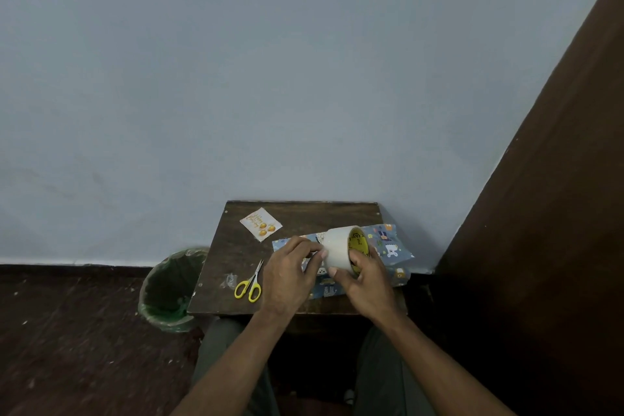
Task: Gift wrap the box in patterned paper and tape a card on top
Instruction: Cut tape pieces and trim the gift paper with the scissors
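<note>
While the right hand [366, 280] grips a wide roll of clear tape [341, 248], its fingers [358, 255] curled into the yellow core and its thumb against the outer face, the left hand [290, 267] pinches at the side of the roll with thumb and fingertips drawn together. Whether a tape end is caught in that pinch is too small to tell. Both hands meet just below the middle of the frame, above a small dark wooden table [236, 257] pushed against a pale blue wall [270, 78].

Under the hands and roll lies the box, covered in blue patterned paper [391, 246] printed with little animals; it sits on the right half of the table, and its paper spreads past the right edge. How far the wrapping is closed cannot be seen. A white card [261, 224] with orange ornaments lies flat near the table's far left corner, well apart from the paper. Yellow-handled scissors [250, 284] lie closed on the table's left side, just left of the left wrist, with a scrap of crumpled clear tape [229, 280] beside them. To the left of the table, on the dark floor [67, 331], stands a bin [169, 290] lined with a green bag. A dark brown panel [557, 179] fills the right of the frame.
</note>
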